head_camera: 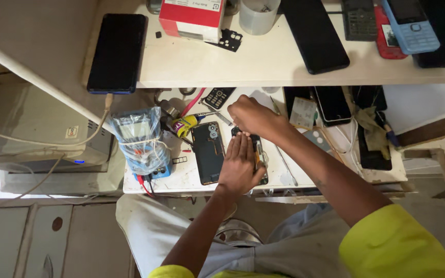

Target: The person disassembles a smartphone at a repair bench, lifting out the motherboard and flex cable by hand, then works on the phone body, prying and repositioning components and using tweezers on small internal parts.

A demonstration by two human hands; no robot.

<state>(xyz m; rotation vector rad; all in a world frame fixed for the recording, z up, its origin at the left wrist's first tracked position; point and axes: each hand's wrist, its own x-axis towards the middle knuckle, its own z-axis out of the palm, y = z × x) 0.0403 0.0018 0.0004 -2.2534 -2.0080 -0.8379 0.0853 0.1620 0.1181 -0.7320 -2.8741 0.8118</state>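
Opened phone under both hands: left flat, right above.

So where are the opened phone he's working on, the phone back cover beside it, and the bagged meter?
opened phone (pixel 260 154), head view, exposed right edge.
phone back cover (pixel 208 154), head view, middle of dark panel.
bagged meter (pixel 140 139), head view, plastic-wrapped front.

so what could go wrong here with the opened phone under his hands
1. The left hand lies flat on the opened phone; pressing could crack or shift it.
2. The right hand works a thin tool at its top edge and might slip.
3. The loose back cover and glue tube close by could get knocked.
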